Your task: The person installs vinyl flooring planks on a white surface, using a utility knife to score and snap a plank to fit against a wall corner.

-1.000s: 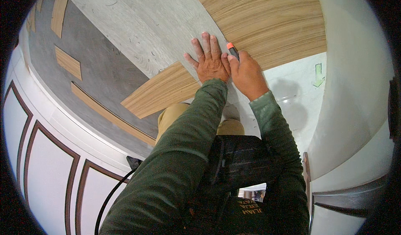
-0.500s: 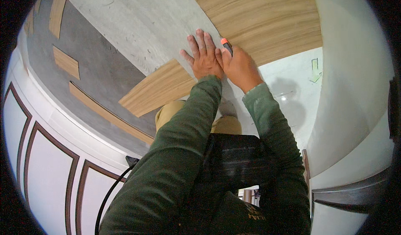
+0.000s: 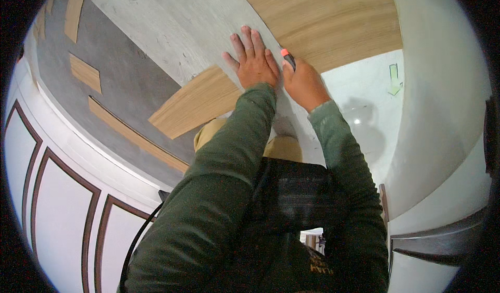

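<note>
My left hand [image 3: 256, 64] lies flat with spread fingers on a pale grey strip of floor surface [image 3: 172, 27]. Closed around what looks like a utility knife [image 3: 288, 57], black with an orange end, is my right hand [image 3: 305, 84]. Its cutting end is hidden. The right hand is just right of the left, by the edge of a wood-grain flooring sheet [image 3: 333, 22]. A loose wood-grain plank [image 3: 195, 103] lies left of my left wrist, its far end beside the hand.
Cut plank pieces [image 3: 85, 73] and a long narrow strip [image 3: 135, 131] lie on the dark grey floor [image 3: 125, 79] at left. A white panelled wall [image 3: 62, 199] bounds the left, a pale wall [image 3: 437, 84] the right. A green arrow [image 3: 394, 79] marks the whitish floor.
My right hand has shifted slightly right, away from the left hand, with the knife in it. A gap now shows between the hands. The left hand stays flat.
</note>
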